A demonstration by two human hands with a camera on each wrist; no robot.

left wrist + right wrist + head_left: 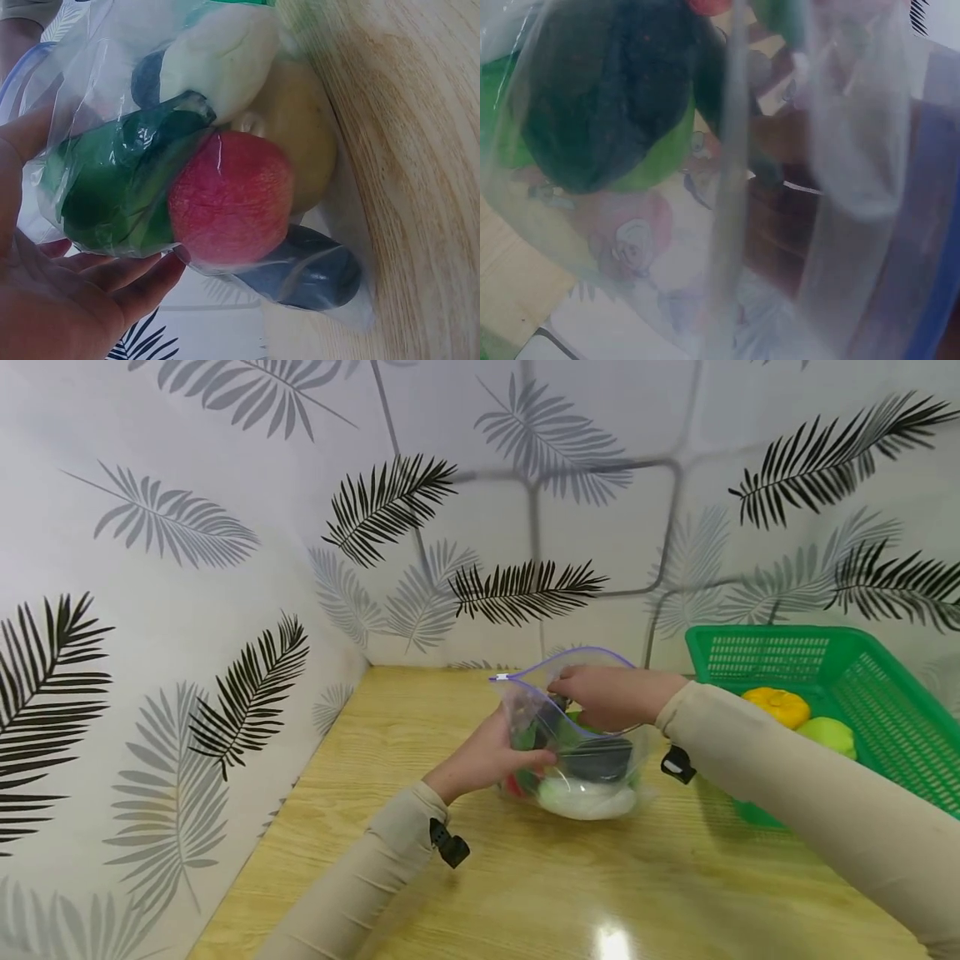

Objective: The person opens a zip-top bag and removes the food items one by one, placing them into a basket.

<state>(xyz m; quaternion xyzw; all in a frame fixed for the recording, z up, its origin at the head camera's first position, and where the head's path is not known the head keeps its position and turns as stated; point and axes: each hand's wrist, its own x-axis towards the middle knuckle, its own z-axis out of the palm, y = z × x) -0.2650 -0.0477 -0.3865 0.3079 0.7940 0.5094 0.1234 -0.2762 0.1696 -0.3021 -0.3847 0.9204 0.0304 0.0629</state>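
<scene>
A clear zip bag (536,693) with a purple-edged, open mouth and a white slider stands on the table, filled with vegetables and fruit. My left hand (495,756) holds its left side, thumb on one face and fingers beneath. Inside are a red round fruit (232,199), a green vegetable (112,180), a white one (225,60), a yellowish one (304,135) and a dark elongated one (311,270). My right hand (611,693) reaches into the mouth, its fingertips gripping a dark vegetable (551,714). Cloudy plastic blurs these fingers in the right wrist view.
A green plastic basket (780,633) stands right of the bag, partly behind my right forearm. It contains a yellow-orange squash-like vegetable (776,703) and a light green one (828,735). Beneath is a wooden table (420,702), with a leaf-patterned wall (420,410) behind and left.
</scene>
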